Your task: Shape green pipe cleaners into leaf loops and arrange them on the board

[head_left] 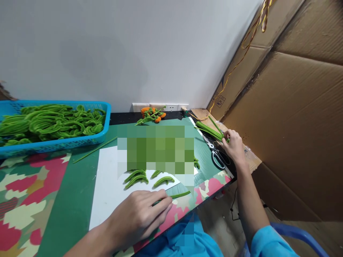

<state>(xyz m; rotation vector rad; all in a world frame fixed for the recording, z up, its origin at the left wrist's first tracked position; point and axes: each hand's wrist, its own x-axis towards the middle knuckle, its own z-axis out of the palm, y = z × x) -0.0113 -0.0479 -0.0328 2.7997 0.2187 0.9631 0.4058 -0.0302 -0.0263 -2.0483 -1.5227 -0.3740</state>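
My left hand (143, 210) is closed low over the front of the table, with a green chenille stem (181, 195) sticking out to the right from its fingers. Just beyond it, several curved green chenille pieces (137, 178) lie on a white sheet (105, 185). My right hand (234, 144) reaches to the table's right edge. Its fingers are pinched on a green chenille stem (215, 125) that stands at an angle across a bundle of straight green stems (206, 129). Black-and-white scissors (218, 159) lie beside that hand. A pixelated block hides the middle of the table.
A blue plastic basket (105, 123) full of bent green chenille pieces stands at left. Orange flowers with green leaves (153, 115) lie at the back near the wall sockets (171, 107). A cardboard wall (294, 117) rises at right, with a yellow cord (227, 76) hanging along it.
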